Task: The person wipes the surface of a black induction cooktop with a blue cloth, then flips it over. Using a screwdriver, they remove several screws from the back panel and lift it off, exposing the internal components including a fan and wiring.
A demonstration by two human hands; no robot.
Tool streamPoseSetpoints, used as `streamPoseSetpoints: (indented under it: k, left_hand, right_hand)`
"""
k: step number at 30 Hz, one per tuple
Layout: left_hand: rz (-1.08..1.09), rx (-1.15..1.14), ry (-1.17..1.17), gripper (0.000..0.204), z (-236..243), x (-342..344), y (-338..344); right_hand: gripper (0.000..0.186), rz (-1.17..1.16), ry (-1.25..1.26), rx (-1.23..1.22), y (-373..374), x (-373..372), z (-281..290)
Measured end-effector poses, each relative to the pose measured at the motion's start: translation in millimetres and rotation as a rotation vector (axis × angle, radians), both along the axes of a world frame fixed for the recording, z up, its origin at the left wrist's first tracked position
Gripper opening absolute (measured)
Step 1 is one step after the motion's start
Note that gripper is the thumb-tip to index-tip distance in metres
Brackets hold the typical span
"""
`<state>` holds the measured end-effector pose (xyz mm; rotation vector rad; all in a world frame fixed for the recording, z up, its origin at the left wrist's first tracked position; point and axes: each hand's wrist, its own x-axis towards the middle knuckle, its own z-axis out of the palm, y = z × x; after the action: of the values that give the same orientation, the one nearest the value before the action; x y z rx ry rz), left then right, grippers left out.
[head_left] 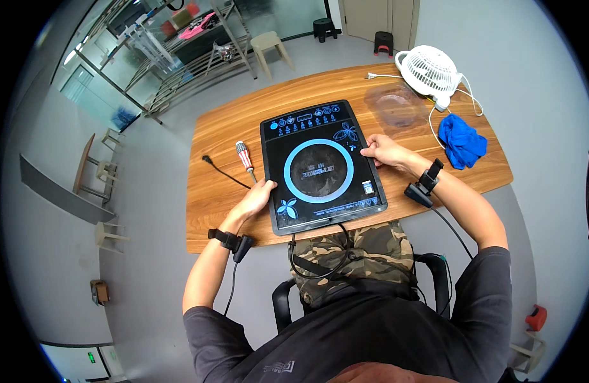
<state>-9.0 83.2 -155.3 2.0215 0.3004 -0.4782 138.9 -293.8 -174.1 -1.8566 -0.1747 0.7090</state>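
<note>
A black induction cooker [320,171] with a blue ring and blue flower prints lies face up on the wooden table, slightly turned, its near edge close to the table's front. My left hand [257,195] grips its left edge near the front corner, fingers partly hidden. On the opposite edge, my right hand [385,152] holds the cooker with the thumb over the top, other fingers partly out of sight. Left of the cooker lies a screwdriver [244,155] with a red-and-white striped handle. Beside it is a black plug [207,158], its cord running toward my left hand.
At the table's far right stand a white fan [430,69] with its cord, a clear plastic dish [397,108] and a crumpled blue cloth [462,142]. A black cable [320,276] loops over my lap below the table edge [250,243]. Metal shelving [179,70] stands beyond.
</note>
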Motion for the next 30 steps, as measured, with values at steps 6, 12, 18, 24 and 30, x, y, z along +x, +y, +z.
streamPoseSetpoints:
  k: [6,12,18,24,30]
  left_hand:
    - [-0.067,0.053,-0.008,0.042,1.3,4.9,0.5]
    - [-0.018,-0.049,-0.016,0.047,9.1,2.5,-6.5]
    - [-0.08,0.18,-0.254,0.057,-6.0,-3.9,5.0]
    - [-0.115,0.532,-0.281,0.069,28.3,-8.6,-10.2]
    - [-0.283,0.937,-0.458,0.064,24.1,-3.9,-19.4]
  right_hand:
    - [0.031,-0.033,-0.053,0.051,-2.3,-3.0,-4.4]
    - [0.037,0.022,-0.199,0.006,-7.3,-1.7,-12.6]
    - [0.04,0.028,-0.651,-0.385,-76.8,-5.1,31.8]
    - [0.061,-0.151,-1.045,-1.037,-182.4,10.6,50.5]
    - [0.093,-0.212,-0.704,-0.96,-260.5,23.2,1.9]
